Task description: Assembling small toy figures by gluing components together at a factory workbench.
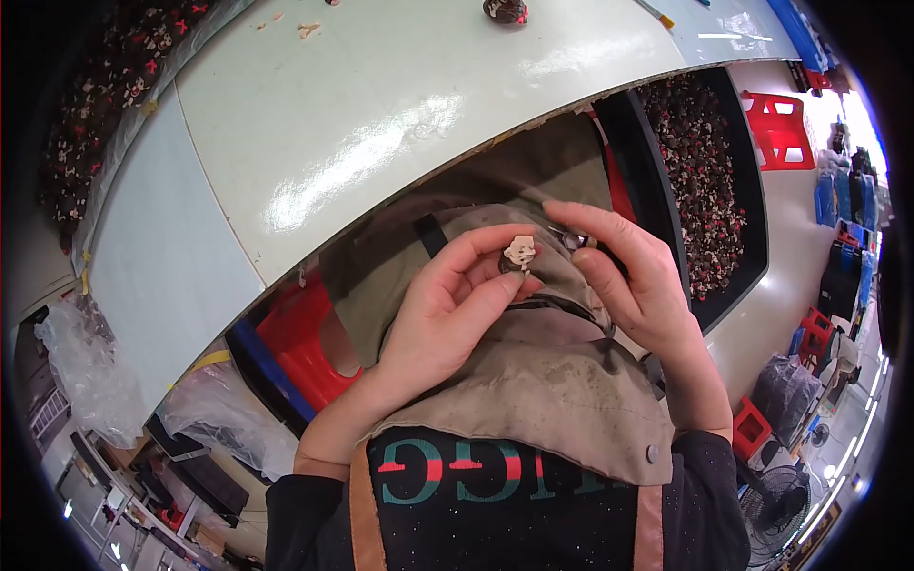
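Over my lap, my left hand [447, 309] pinches a small figurine piece [519, 253] between thumb and fingers. The piece has a cream, face-like front and a dark brown back. My right hand [636, 281] is just to the right of it, with the index finger stretched out and the thumb bent below. A small shiny metal thing [573, 240] shows between the right fingers; its shape is mostly hidden, and I cannot tell its kind. The right fingers do not touch the figurine piece.
A white worktable [333, 124] curves ahead of me, carrying a brown-and-red piece [506, 10], cream scraps [307, 30] and a brush [655, 13]. A black bin [700, 181] full of small brown, cream and red pieces stands at right. A red stool [779, 131] is beyond it.
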Demonstrator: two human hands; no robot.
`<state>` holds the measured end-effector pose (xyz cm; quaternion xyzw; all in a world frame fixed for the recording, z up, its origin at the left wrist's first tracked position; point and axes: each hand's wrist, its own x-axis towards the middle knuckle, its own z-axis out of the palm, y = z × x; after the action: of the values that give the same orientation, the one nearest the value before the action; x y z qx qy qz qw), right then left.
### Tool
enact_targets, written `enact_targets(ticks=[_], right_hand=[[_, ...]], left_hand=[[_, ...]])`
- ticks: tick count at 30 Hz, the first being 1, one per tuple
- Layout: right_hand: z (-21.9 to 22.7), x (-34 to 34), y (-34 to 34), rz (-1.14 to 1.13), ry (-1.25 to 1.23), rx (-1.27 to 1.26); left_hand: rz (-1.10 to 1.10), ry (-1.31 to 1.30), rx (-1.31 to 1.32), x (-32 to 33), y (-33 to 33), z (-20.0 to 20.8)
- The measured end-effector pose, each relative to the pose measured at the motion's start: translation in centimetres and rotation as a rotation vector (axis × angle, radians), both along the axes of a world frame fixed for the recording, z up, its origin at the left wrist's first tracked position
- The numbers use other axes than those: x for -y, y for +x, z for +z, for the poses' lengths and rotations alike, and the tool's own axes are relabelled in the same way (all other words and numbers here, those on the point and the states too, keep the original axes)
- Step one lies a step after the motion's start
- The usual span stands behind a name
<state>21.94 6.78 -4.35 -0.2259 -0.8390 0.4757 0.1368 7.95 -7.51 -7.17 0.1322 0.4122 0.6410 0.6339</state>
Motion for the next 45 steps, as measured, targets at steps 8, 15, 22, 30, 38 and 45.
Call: enact_targets(ticks=[8, 15, 22, 30, 38, 45], right_hand=[[0.4, 0.0, 0.2, 0.098, -0.172, 0.088], [0.3, -0.3, 0.4, 0.11, -0.172, 0.093], [0.1, -0.6, 0.7, 0.14, -0.099, 0.114], [-0.8, -1.0, 0.6, 0.106, 0.1, -0.003], [0.1, -0.8, 0.9, 0.103, -0.152, 0.082], [-0.1, -0.5, 0.6, 0.121, -0.177, 0.077]], left_hand=[[0.023, 0.005, 0.042, -0.2, 0.4, -0.6], [-0.054, -0.07, 0.025, -0.1, 0.2, -0.4], [-0.068, -0.084, 0.034, 0.0, 0.2, -0.4], [-0.131, -0.117, 0.065, -0.5, -0.1, -0.2], [-0.104, -0.105, 0.18, -0.7, -0.2, -0.1], [-0.096, -0.108, 0.204, -0.4, -0.2, -0.2]])
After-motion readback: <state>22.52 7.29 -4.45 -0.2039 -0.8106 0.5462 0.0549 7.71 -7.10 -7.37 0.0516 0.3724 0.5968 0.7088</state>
